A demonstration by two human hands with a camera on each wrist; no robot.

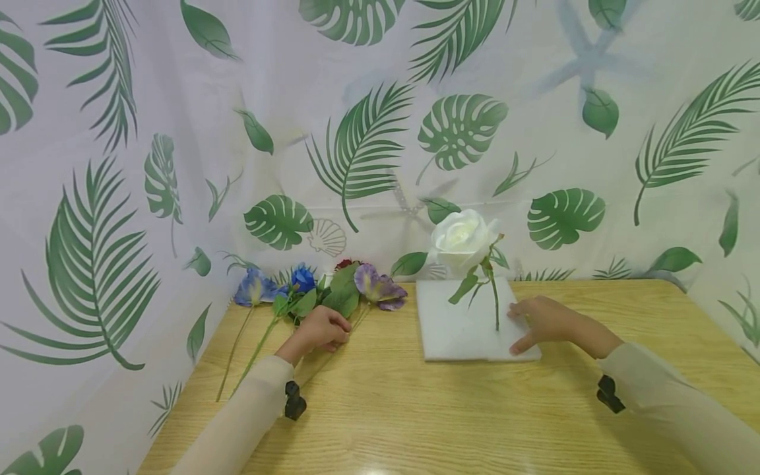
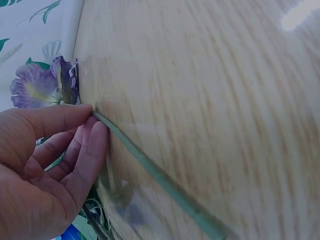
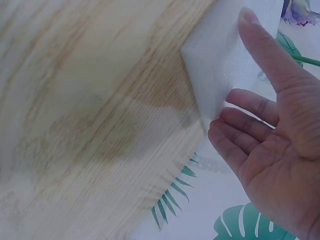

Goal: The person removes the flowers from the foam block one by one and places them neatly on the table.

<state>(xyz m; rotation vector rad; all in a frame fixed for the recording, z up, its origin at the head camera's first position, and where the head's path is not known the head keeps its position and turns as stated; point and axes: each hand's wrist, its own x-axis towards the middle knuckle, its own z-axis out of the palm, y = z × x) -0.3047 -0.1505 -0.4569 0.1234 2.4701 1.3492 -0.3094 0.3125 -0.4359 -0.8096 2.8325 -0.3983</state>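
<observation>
My left hand [image 1: 323,328] pinches the green stem [image 2: 150,167] of a purple artificial flower [image 1: 380,287] between thumb and fingertips, just below the bloom. In the left wrist view the purple bloom [image 2: 45,85] shows beyond the thumb. At the right side of a white foam block [image 1: 457,330], my right hand [image 1: 543,320] rests with its thumb on the top and its fingers at the edge, not curled round it. A white rose [image 1: 465,239] stands upright with its stem in the foam.
Left of my left hand lie a pale blue flower [image 1: 255,287], a blue rose [image 1: 303,278] and a partly hidden dark red flower [image 1: 344,264] on the wooden table [image 1: 415,415]. A leaf-patterned cloth [image 1: 380,132] hangs behind and along the left side.
</observation>
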